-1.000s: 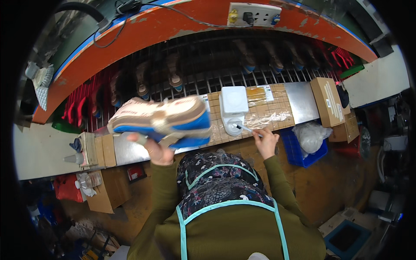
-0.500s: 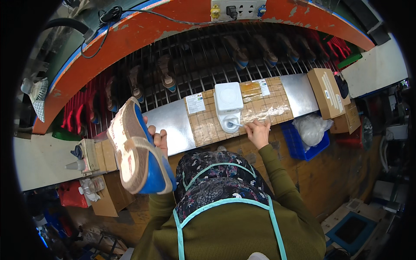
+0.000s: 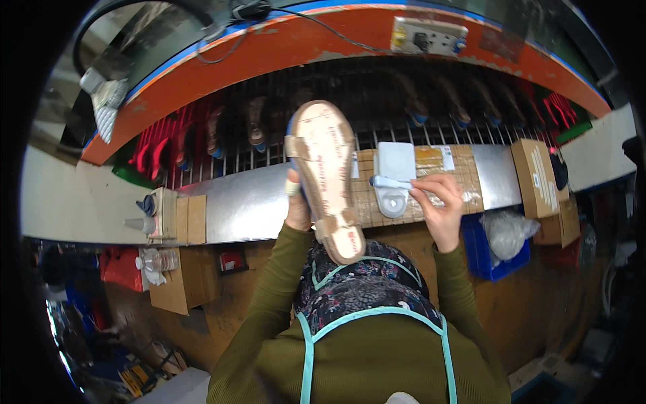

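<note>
Raised in front of me is a shoe last (image 3: 326,161) with blue sides. Its pale, marked sole faces me, and brown straps are wrapped over the edges. My left hand (image 3: 298,205) is closed around its left side, with most of the fingers hidden behind it. Between thumb and fingers, my right hand (image 3: 441,205) pinches a small pale-blue brush (image 3: 393,182). The brush lies level over a white glue container (image 3: 396,158), its dark tip pointing left. That container has a round cup at its near end and stands on a taped cardboard sheet (image 3: 457,192).
Beyond the metal bench top (image 3: 249,202), dark rollers (image 3: 269,158) carry several more lasts. A cardboard box (image 3: 533,176) stands at right, above a blue bin (image 3: 494,266) holding a plastic bag. A scrubbing brush (image 3: 108,108) hangs at upper left, and a power socket (image 3: 428,37) sits at the back.
The last has moved right and its sole has turned toward me. My right hand has lifted the brush out of the container's cup. The whole view has shifted.
</note>
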The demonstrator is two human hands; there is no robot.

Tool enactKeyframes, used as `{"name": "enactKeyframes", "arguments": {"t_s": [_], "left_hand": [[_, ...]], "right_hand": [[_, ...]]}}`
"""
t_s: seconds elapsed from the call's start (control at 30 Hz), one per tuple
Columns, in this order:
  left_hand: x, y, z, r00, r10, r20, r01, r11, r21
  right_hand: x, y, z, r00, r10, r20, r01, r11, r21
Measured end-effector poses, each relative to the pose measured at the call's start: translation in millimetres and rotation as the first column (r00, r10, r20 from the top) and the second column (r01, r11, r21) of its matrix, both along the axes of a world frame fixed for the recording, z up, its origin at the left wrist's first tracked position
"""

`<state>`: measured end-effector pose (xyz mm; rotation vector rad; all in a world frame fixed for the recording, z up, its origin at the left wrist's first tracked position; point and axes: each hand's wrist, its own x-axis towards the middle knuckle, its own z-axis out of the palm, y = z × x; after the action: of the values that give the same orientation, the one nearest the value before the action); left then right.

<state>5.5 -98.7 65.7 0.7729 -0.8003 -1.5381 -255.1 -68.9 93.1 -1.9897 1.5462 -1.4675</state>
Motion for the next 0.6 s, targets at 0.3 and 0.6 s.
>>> {"name": "enactKeyframes", "arguments": {"t_s": [0.3, 0.6], "left_hand": [[-3, 12, 19, 0.974, 0.009, 0.227, 0.035, 0.981, -0.192], [14, 19, 25, 0.951, 0.047, 0.305, 0.022, 0.975, -0.220]], "right_hand": [[50, -2, 46, 0.973, 0.143, 0.183, -0.135, 0.989, -0.056], [67, -25, 56, 0.983, 0.163, 0.079, -0.154, 0.982, -0.106]]}}
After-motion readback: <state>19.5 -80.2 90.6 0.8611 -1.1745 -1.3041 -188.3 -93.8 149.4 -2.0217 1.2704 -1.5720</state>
